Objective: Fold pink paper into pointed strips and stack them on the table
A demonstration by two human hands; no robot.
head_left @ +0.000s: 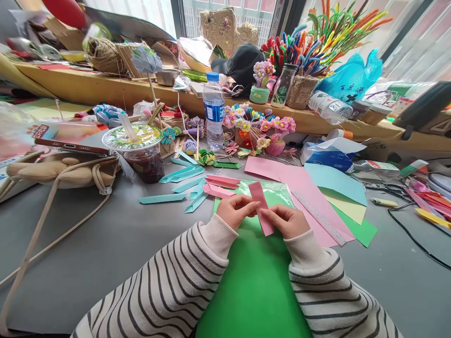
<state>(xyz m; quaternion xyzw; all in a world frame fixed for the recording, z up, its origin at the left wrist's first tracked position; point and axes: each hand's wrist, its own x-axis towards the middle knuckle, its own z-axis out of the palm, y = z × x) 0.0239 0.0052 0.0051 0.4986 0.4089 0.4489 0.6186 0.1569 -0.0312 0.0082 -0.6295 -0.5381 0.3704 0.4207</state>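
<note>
A narrow pink paper strip (261,203) is held upright over a green paper sheet (253,281). My left hand (235,210) pinches the strip's left edge at mid-height. My right hand (287,219) grips its lower right side, fingertips meeting the left hand's. Both wrists wear striped sleeves. Several folded pink strips (220,185) and teal strips (183,180) lie just beyond the hands on the grey table (105,244).
Pink, blue, yellow and green sheets (334,197) with a clear ruler (319,217) lie to the right. A lidded drink cup (143,150), water bottle (213,110), paper flowers (260,126), a phone on a bag (66,141), scissors and a black cable (412,230) crowd the table.
</note>
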